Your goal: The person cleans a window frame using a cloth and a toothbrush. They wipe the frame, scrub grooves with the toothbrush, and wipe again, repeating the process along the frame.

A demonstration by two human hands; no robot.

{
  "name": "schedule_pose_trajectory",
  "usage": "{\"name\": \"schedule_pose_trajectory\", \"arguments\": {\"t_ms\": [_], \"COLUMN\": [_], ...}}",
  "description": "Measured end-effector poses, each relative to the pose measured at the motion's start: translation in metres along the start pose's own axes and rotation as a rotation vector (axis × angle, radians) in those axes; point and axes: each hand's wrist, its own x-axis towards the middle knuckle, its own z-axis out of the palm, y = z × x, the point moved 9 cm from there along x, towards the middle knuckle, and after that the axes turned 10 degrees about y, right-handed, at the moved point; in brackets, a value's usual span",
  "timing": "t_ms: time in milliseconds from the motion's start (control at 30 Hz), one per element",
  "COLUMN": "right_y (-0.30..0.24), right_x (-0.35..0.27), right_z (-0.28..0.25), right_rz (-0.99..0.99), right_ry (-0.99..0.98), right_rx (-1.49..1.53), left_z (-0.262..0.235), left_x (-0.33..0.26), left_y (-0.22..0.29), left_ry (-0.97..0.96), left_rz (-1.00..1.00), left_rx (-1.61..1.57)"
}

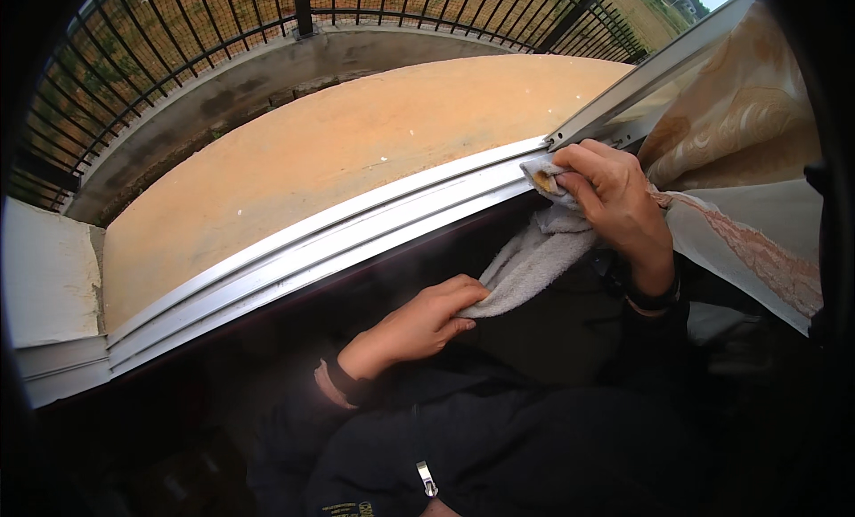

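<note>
A greyish-white cloth (545,254) stretches between my two hands. My right hand (614,196) pinches its upper end, where a yellow-brown stain shows, close to the right end of the white window track (338,232). Below and to the left, my left hand (426,318) grips the lower end of the cloth between thumb and fingers. The cloth sags loosely in the middle, in front of the track. Part of it is hidden behind my right hand's fingers.
A window sash frame (650,67) slants up from the track at the right. Patterned curtains (748,116) hang beside my right hand. Outside lie a tan ledge (356,125), a curved concrete wall (169,138) and a black metal fence (303,9). A white wall edge (53,272) stands at the left.
</note>
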Motion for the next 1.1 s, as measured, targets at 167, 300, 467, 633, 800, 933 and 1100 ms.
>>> {"name": "schedule_pose_trajectory", "arguments": {"t_ms": [167, 300, 467, 633, 800, 933, 1100], "right_y": [0.024, 0.03, 0.006, -0.043, -0.082, -0.06, -0.038], "right_x": [0.003, 0.001, 0.007, 0.011, 0.016, 0.03, 0.034], "right_z": [0.003, 0.01, 0.019, 0.04, 0.062, 0.048, 0.047], "right_rz": [-0.002, -0.032, -0.189, -0.42, -0.612, -0.349, -0.265], "right_ry": [-0.136, -0.134, -0.142, -0.209, -0.181, -0.172, -0.239], "right_rx": [-0.338, -0.52, -0.536, -0.27, -0.087, 0.072, 0.045], "left_z": [0.021, 0.018, 0.002, -0.021, -0.044, -0.046, -0.032], "left_x": [0.024, 0.026, 0.017, -0.005, -0.024, -0.028, -0.022], "left_y": [-0.009, -0.011, -0.008, -0.003, -0.007, -0.008, -0.005], "left_ry": [-0.097, -0.036, 0.013, 0.056, 0.112, 0.093, 0.074], "left_rz": [0.008, -0.003, -0.041, -0.073, -0.123, -0.122, -0.067], "left_rx": [0.016, 0.018, 0.016, 0.055, 0.087, 0.062, 0.006]}}
